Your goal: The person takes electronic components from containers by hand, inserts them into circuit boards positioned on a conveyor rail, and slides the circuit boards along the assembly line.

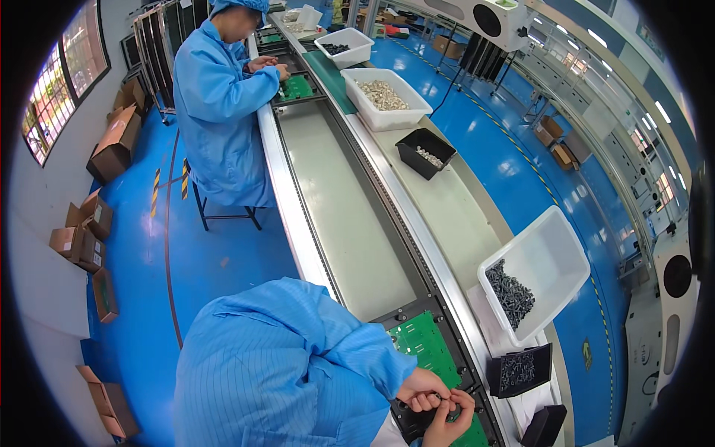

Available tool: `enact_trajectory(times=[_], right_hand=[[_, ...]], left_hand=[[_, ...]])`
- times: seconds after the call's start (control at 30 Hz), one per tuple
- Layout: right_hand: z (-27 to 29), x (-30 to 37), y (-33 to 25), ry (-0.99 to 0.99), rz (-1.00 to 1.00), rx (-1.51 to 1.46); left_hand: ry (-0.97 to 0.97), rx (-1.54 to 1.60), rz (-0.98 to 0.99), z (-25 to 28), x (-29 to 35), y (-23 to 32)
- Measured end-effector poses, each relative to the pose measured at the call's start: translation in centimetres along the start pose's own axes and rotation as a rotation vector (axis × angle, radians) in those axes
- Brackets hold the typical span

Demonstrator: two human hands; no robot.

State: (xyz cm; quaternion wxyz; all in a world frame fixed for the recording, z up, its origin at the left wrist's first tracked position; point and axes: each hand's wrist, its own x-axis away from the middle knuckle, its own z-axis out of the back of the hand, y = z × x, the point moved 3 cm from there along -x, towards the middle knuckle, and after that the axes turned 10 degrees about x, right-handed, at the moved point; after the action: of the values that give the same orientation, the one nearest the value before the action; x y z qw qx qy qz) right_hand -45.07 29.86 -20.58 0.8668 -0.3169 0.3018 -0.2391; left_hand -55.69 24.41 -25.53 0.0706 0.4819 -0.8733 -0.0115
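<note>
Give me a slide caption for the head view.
Two workers in blue coats at a conveyor line; nearest worker's hands meet over a green circuit board.

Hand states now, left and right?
Left hand: closed, fingers curled beside the green circuit board; contents cannot be told.
Right hand: closed, fingertips against left hand; contents cannot be told.

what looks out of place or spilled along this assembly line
Nothing stands out. The left hand and right hand meet over the green circuit board, the dark parts sit inside the white bin, and nothing appears to lie spilled on the conveyor.
</note>
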Motion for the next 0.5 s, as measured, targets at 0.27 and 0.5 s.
enact_trajectory(times=[0.27, 0.5], right_hand=[[0.18, 0.04, -0.27, 0.035, 0.035, -0.008], [0.36, 0.12, -0.27, 0.025, 0.007, 0.008]], left_hand=[[-0.001, -0.060, 0.048, -0.97, 0.59, -0.22], [-0.017, -0.042, 0.073, -0.67, 0.25, -0.58]])
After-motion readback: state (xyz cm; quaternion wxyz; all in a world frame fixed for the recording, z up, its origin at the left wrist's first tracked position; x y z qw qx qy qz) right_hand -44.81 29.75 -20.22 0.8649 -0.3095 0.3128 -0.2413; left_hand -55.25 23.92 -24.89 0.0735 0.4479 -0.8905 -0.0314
